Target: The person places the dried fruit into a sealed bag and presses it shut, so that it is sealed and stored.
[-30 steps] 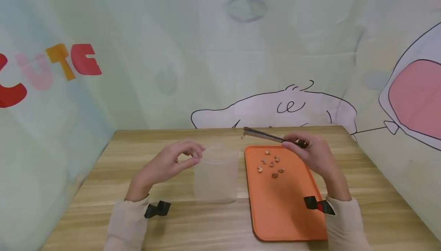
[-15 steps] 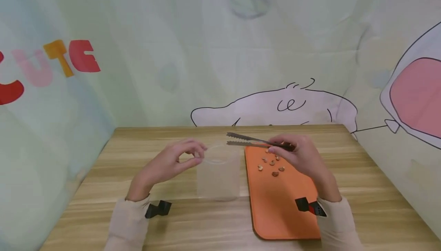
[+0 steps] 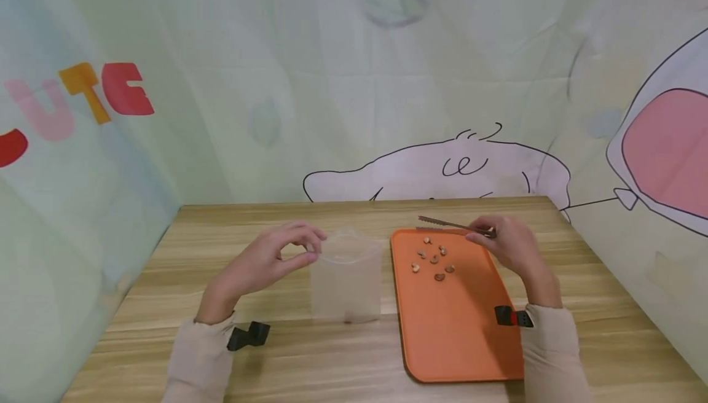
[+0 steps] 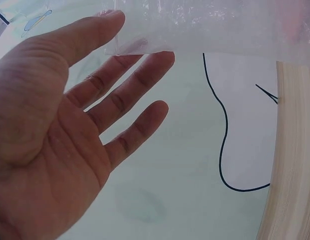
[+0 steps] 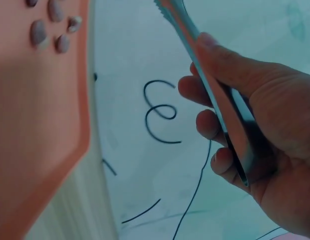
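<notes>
My left hand point(image 3: 279, 255) pinches the upper left edge of a clear plastic bag point(image 3: 347, 289) between thumb and fingertips. The bag hangs upright with its mouth spread, and a small brown piece point(image 3: 348, 316) shows at its bottom. In the left wrist view the film of the bag point(image 4: 195, 30) runs between thumb and fingers. My right hand point(image 3: 509, 244) grips metal tongs point(image 3: 450, 223) above the far end of the orange tray point(image 3: 453, 341). The tips of the tongs stand apart with nothing between them. Several small brown pieces with pale parts point(image 3: 434, 259) lie scattered on the tray's far half.
A wooden table point(image 3: 265, 366) carries the tray, which lies to the right of the bag. Behind and beside the table hangs a pale green printed cloth point(image 3: 249, 83). A black wrist camera point(image 3: 249, 335) sits on each sleeve.
The tongs, gripping a small piece, went left over the bag and spread. They are back at the right with bare tips, and a brown piece now shows at the bag's bottom.
</notes>
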A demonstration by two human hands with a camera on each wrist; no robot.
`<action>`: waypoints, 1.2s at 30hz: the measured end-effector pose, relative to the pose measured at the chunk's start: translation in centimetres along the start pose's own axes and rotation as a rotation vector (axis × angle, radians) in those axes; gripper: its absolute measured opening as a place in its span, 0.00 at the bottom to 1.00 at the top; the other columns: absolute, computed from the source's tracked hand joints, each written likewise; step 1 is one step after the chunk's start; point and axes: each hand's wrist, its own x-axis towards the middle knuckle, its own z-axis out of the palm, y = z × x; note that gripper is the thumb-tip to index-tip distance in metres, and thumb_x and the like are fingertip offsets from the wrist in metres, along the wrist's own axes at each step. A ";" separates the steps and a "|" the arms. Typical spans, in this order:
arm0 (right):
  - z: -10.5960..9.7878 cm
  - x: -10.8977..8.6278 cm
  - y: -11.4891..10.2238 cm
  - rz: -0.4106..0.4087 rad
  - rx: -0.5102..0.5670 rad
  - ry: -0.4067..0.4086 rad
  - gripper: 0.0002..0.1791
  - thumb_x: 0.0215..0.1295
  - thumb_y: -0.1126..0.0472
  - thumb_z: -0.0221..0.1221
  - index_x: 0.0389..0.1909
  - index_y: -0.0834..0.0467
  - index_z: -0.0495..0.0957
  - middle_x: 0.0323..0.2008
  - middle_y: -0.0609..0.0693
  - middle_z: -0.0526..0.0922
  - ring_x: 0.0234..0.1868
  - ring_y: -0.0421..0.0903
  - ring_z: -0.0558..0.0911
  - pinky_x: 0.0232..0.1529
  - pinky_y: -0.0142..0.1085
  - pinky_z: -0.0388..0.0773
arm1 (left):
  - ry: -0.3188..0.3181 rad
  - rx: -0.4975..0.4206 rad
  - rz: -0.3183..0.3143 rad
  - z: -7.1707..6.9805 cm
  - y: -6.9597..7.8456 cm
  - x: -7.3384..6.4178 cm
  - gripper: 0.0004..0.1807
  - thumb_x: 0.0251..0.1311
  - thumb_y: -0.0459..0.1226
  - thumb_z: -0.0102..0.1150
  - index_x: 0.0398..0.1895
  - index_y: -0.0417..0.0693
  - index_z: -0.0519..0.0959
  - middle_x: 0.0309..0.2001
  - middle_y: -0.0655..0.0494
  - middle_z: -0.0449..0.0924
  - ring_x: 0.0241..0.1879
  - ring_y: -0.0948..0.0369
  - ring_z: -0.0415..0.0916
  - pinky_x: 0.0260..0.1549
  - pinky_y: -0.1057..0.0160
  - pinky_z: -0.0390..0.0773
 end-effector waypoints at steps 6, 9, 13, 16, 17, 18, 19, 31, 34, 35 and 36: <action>1.1 -0.2 1.9 0.039 -0.026 -0.060 0.11 0.65 0.54 0.67 0.38 0.58 0.87 0.33 0.50 0.88 0.34 0.50 0.84 0.36 0.49 0.79 | 0.004 -0.003 0.012 -0.2 -0.1 -0.1 0.02 0.68 0.35 0.62 0.39 0.53 0.80 0.53 0.56 0.81 0.44 0.64 0.78 0.42 0.62 0.78; 1.8 -0.4 2.8 0.066 -0.008 -0.078 0.08 0.65 0.57 0.67 0.36 0.57 0.87 0.31 0.49 0.87 0.32 0.48 0.82 0.35 0.47 0.78 | -0.002 -0.010 0.020 -0.2 -0.2 0.0 0.01 0.68 0.37 0.62 0.39 0.51 0.80 0.53 0.55 0.81 0.44 0.63 0.79 0.42 0.60 0.79; 2.6 -0.5 3.8 0.092 -0.007 -0.092 0.05 0.65 0.58 0.67 0.34 0.56 0.87 0.30 0.47 0.85 0.30 0.45 0.79 0.33 0.44 0.75 | -0.009 -0.022 0.023 -0.1 -0.2 0.0 0.01 0.68 0.36 0.62 0.39 0.50 0.80 0.53 0.54 0.81 0.44 0.63 0.78 0.42 0.58 0.79; 2.9 -0.5 4.2 0.098 -0.007 -0.078 0.06 0.66 0.56 0.66 0.34 0.55 0.87 0.29 0.47 0.84 0.28 0.43 0.78 0.30 0.42 0.72 | -0.010 -0.020 0.019 -0.1 -0.2 0.1 0.01 0.68 0.37 0.62 0.38 0.50 0.80 0.53 0.55 0.81 0.44 0.63 0.78 0.41 0.57 0.79; 3.0 -0.5 4.3 0.095 -0.004 -0.067 0.06 0.66 0.56 0.66 0.35 0.55 0.87 0.28 0.47 0.84 0.28 0.43 0.77 0.29 0.41 0.72 | -0.010 -0.018 0.017 -0.1 -0.2 0.1 0.01 0.68 0.37 0.62 0.38 0.51 0.80 0.53 0.55 0.81 0.44 0.63 0.78 0.41 0.58 0.80; 2.9 -0.5 4.3 0.090 0.002 -0.053 0.07 0.66 0.56 0.66 0.35 0.55 0.87 0.28 0.47 0.84 0.27 0.43 0.77 0.28 0.40 0.71 | -0.011 -0.015 0.012 -0.1 -0.1 0.1 0.01 0.68 0.36 0.62 0.38 0.52 0.80 0.53 0.55 0.81 0.44 0.64 0.78 0.41 0.58 0.80; 2.9 -0.4 4.2 0.081 0.012 -0.034 0.07 0.66 0.56 0.66 0.35 0.56 0.87 0.28 0.47 0.84 0.27 0.43 0.77 0.28 0.39 0.70 | -0.013 -0.012 0.009 -0.2 -0.1 0.1 0.01 0.68 0.36 0.62 0.38 0.53 0.79 0.53 0.55 0.81 0.44 0.64 0.78 0.41 0.59 0.79; -0.5 -0.2 -1.1 -0.110 0.055 0.197 0.04 0.64 0.60 0.68 0.37 0.56 0.87 0.30 0.48 0.87 0.26 0.41 0.78 0.27 0.37 0.73 | -0.016 0.004 0.003 -0.2 0.1 0.1 0.08 0.66 0.32 0.64 0.38 0.58 0.79 0.54 0.55 0.81 0.44 0.65 0.79 0.40 0.61 0.79; -1.5 -0.5 -3.1 -0.213 0.103 0.270 0.04 0.59 0.64 0.71 0.35 0.55 0.87 0.30 0.45 0.87 0.26 0.38 0.79 0.27 0.30 0.74 | -0.015 0.007 0.014 -0.1 0.1 0.1 0.08 0.66 0.32 0.64 0.38 0.57 0.79 0.54 0.55 0.81 0.44 0.65 0.79 0.40 0.61 0.79; -1.8 -0.6 -3.8 -0.256 0.132 0.284 0.06 0.58 0.66 0.71 0.35 0.54 0.87 0.30 0.44 0.87 0.26 0.37 0.79 0.27 0.28 0.74 | -0.015 0.007 0.017 -0.1 0.1 0.1 0.08 0.66 0.31 0.64 0.38 0.57 0.79 0.54 0.55 0.81 0.44 0.65 0.79 0.40 0.60 0.79; -2.0 -0.6 -4.5 -0.311 0.160 0.299 0.08 0.56 0.68 0.72 0.35 0.55 0.87 0.30 0.43 0.87 0.26 0.36 0.80 0.28 0.26 0.74 | -0.015 0.007 0.018 -0.1 0.1 0.1 0.08 0.66 0.31 0.64 0.38 0.57 0.79 0.54 0.55 0.81 0.44 0.65 0.79 0.40 0.60 0.79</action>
